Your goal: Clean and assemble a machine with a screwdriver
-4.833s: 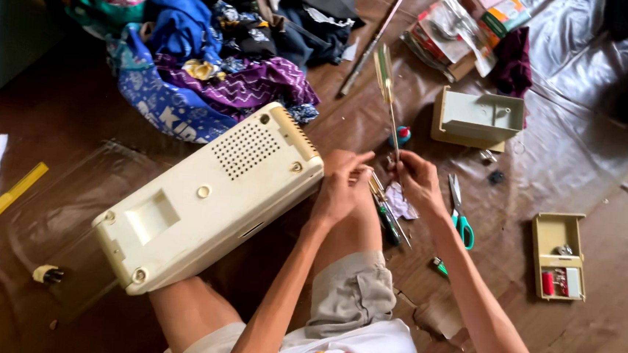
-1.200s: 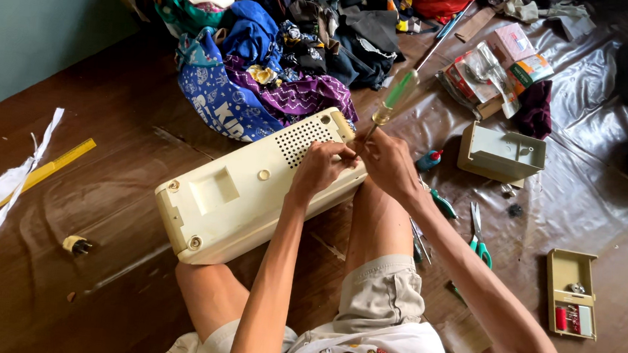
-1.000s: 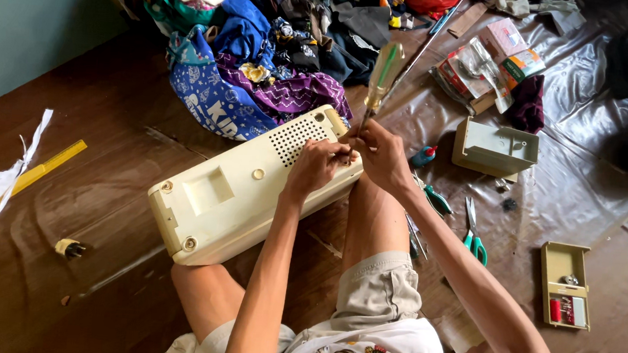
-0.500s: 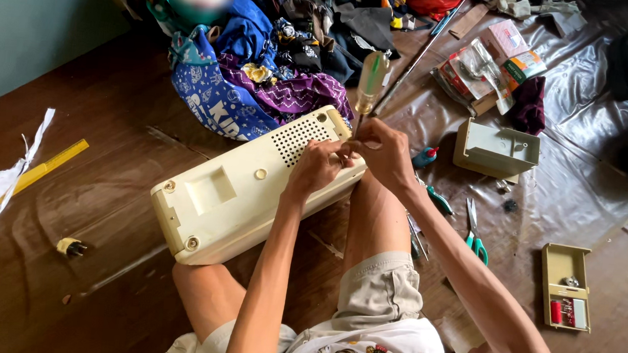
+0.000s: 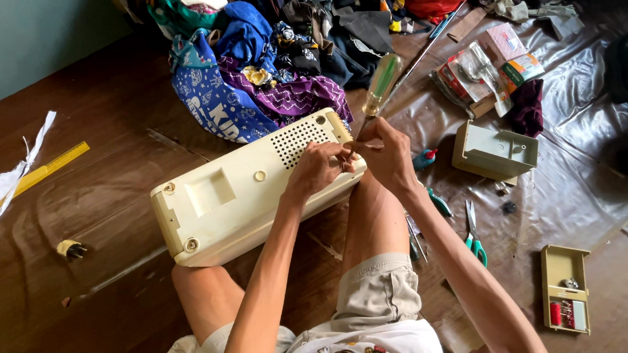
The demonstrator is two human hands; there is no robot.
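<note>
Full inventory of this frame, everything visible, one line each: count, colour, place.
Machine casing: 1, cream, lying across the lap, vent grille at far end.
Screwdriver: 1, clear yellow-green handle, upright at the casing's far corner.
Clothes pile: 1, mixed blues, purple and dark, beyond the casing.
Open plastic housing: 1, cream, floor at right.
Small compartment box: 1, tan, holding red spools, far right.
Scissors: 1, green handles, floor by the right arm.
Ruler: 1, yellow, floor at left.
Fabric strip: 1, white, across the ruler.
Plug: 1, yellowish, floor at left.
Left hand: on the casing's far end.
Right hand: grip on the screwdriver's shaft.
</note>
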